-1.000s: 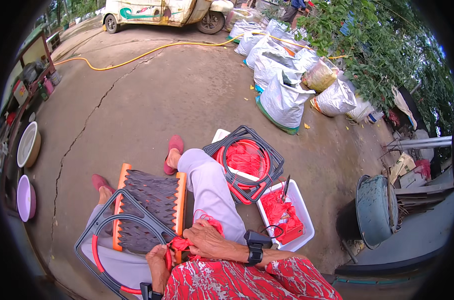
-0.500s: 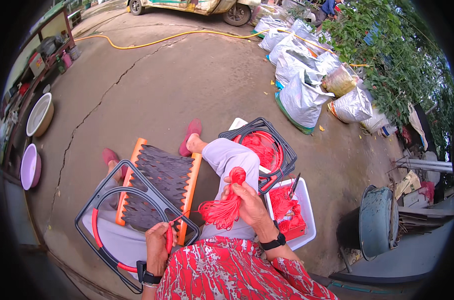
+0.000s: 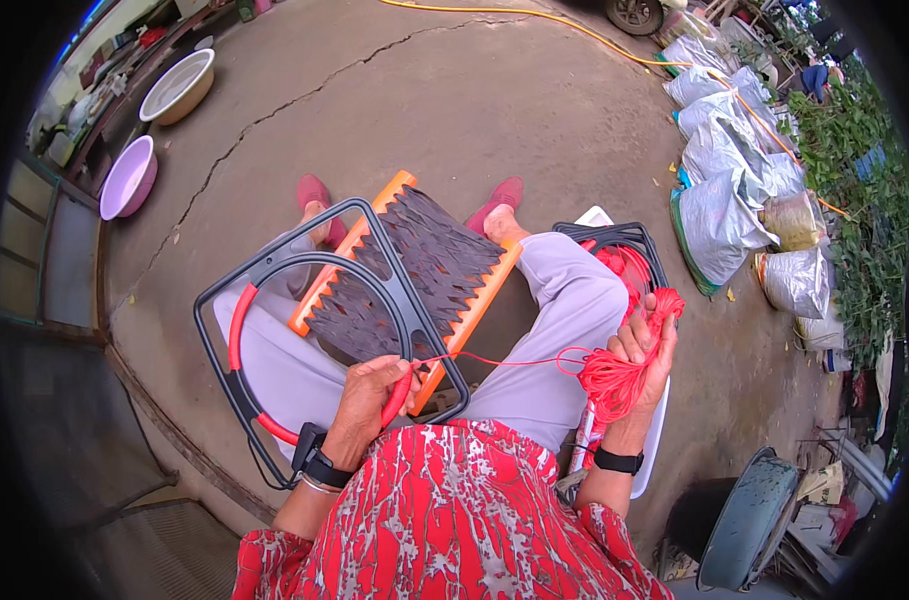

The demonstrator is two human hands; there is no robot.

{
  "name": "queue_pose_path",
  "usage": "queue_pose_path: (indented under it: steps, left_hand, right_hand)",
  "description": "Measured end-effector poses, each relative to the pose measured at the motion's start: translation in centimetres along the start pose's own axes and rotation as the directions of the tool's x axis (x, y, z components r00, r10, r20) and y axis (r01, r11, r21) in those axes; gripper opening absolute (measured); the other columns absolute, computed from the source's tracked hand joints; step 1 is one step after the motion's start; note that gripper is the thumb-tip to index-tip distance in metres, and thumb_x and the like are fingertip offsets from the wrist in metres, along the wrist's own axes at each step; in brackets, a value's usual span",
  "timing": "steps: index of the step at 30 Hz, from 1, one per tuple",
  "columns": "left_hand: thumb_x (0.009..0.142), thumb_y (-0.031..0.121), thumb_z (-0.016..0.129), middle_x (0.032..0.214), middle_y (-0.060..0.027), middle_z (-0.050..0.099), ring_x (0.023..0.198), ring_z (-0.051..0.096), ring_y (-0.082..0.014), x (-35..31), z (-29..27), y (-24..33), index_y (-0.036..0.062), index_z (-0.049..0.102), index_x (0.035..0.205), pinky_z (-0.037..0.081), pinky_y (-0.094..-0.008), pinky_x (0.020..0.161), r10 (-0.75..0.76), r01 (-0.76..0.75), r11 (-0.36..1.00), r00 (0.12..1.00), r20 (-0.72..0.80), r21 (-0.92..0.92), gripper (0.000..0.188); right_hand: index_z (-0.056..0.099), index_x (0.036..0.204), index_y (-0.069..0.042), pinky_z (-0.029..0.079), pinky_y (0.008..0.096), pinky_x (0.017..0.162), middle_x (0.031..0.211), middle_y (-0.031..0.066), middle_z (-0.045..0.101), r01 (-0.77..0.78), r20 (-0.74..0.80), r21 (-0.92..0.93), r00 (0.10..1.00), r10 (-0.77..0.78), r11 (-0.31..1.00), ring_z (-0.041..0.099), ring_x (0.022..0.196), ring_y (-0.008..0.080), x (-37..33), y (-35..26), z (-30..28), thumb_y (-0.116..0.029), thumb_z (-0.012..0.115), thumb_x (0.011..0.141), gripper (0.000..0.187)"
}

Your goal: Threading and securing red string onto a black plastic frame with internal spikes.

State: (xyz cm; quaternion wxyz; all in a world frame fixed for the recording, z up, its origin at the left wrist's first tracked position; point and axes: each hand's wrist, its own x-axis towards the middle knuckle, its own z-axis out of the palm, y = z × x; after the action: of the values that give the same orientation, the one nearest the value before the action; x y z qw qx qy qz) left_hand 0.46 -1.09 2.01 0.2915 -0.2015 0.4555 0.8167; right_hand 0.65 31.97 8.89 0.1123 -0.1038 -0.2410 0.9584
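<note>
A dark grey square frame with a round ring inside (image 3: 402,232) rests over my lap at the left. Red wrapping (image 3: 236,335) covers parts of its ring. My left hand (image 3: 372,395) grips the ring at a red-wrapped stretch near the lower right, closed round it. In my right hand (image 3: 642,345), raised above my right knee, is a looped hank of thin red cord (image 3: 614,385). A single strand runs from the hank across to the ring at my left fingers. Between my legs stands a low orange-sided stool (image 3: 494,285) with dark woven bands.
Beyond my right knee lie more dark frames (image 3: 646,238) with red cord. A white tub (image 3: 646,470) is partly hidden by my right arm. Silver sacks (image 3: 719,225) line the right. Two basins (image 3: 129,178) sit at the left, and a yellow hose (image 3: 574,30) crosses the concrete.
My right hand with the cord hank has moved right, away from the frame, and the strand between them is now longer and drawn out. The view has turned. My left hand keeps hold of the ring.
</note>
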Motion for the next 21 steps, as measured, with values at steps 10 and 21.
queue_pose_path:
  steps: [10,21]
  left_hand:
    - [0.095,0.015,0.052,0.073,-0.0103,0.065,0.054,0.059,-0.0145,0.3,-0.1,-0.1,-0.0063,0.062,0.094,0.048,-0.0244,0.049,-0.020,0.020,1.000,1.000,0.003,-0.007,0.023]
    - [0.094,0.017,0.055,0.072,-0.0111,0.065,0.054,0.060,-0.0144,0.5,-0.3,-0.2,-0.0064,0.062,0.096,0.049,-0.0246,0.048,-0.059,0.059,0.998,0.995,-0.075,-0.009,0.025]
  right_hand:
    - [0.050,0.121,-0.002,0.035,0.0226,0.045,0.061,-0.0027,0.039,-0.113,-0.109,-0.434,0.991,0.072,0.894,0.040,0.047,0.0070,-0.4,4.7,0.2,-0.014,0.060,0.092,0.033]
    - [0.061,0.093,-0.004,0.036,0.0214,0.052,0.069,-0.0045,0.052,-0.322,-0.115,-0.900,0.826,0.552,0.294,0.045,0.060,0.0032,-0.5,14.1,-0.7,-0.019,0.071,0.084,0.021]
